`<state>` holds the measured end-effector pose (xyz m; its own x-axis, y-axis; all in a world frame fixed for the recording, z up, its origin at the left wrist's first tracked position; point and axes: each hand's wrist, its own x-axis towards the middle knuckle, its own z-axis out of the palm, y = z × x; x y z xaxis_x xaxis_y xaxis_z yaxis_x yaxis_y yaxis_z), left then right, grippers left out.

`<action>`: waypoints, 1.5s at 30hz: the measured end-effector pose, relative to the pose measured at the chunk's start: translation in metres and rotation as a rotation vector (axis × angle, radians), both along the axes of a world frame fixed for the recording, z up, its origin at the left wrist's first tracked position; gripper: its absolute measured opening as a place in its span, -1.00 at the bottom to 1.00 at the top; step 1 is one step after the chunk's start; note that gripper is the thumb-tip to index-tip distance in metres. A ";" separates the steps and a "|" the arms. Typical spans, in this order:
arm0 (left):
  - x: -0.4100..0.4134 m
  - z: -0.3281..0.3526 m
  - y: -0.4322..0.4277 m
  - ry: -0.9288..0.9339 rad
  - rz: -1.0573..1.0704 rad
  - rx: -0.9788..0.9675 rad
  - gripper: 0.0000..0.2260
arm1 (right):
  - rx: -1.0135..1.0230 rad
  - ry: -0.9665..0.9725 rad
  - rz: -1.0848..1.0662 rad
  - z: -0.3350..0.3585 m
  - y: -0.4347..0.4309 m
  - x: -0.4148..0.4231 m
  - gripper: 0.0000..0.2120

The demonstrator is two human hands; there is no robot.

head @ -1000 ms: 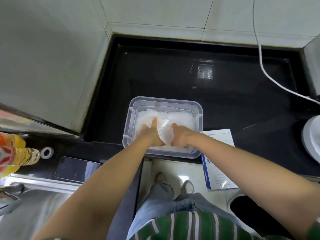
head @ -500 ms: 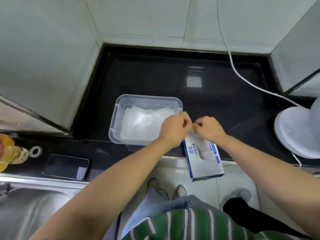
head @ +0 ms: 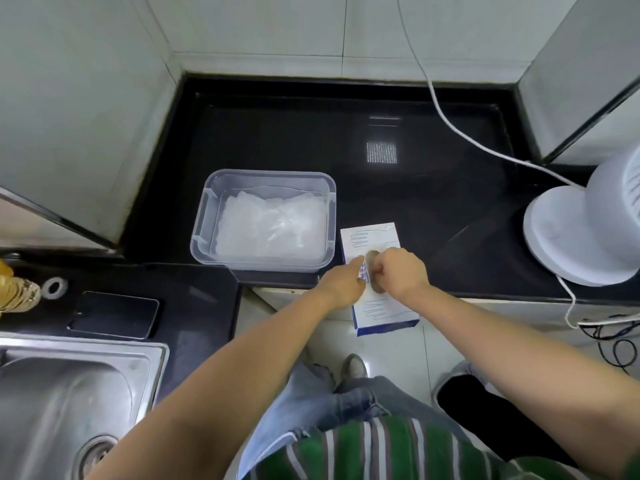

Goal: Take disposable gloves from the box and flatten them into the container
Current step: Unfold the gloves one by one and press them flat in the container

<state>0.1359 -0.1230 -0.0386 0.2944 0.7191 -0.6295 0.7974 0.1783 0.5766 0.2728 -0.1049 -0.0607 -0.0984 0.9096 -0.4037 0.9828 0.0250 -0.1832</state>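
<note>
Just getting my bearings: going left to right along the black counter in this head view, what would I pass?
Yellow bottle → tape ring → phone → clear container → glove box → white fan.

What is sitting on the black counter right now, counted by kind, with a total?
Clear container, with a pile of gloves inside: 1
Glove box: 1
Phone: 1
Tape roll: 1
White appliance with a cord: 1
Total: 5
The bottles at the left edge are cut off by the frame, so they are not counted.
</note>
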 end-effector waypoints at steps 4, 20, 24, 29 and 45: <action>0.000 -0.004 0.000 0.037 -0.051 0.015 -0.50 | -0.016 0.259 -0.137 0.001 0.001 0.007 -0.78; 0.005 -0.009 0.007 0.043 -0.057 -0.024 -0.54 | 0.003 1.145 -0.769 0.039 0.024 0.033 -0.85; 0.009 -0.004 0.008 -0.042 0.088 -0.027 -0.66 | -0.082 1.135 -0.721 0.047 0.023 0.037 -0.74; 0.017 0.025 0.018 -0.434 0.459 0.010 -0.75 | -0.191 1.181 -0.734 0.059 0.018 0.039 -0.78; -0.058 0.053 0.061 -0.188 0.743 0.094 -0.70 | -0.185 1.058 -0.394 0.074 0.031 -0.043 -0.72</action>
<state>0.0780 -0.0616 0.0149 -0.1912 0.8175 -0.5433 0.3747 0.5724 0.7294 0.2302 -0.0739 0.0138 -0.1899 0.8878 -0.4192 0.2678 -0.3640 -0.8921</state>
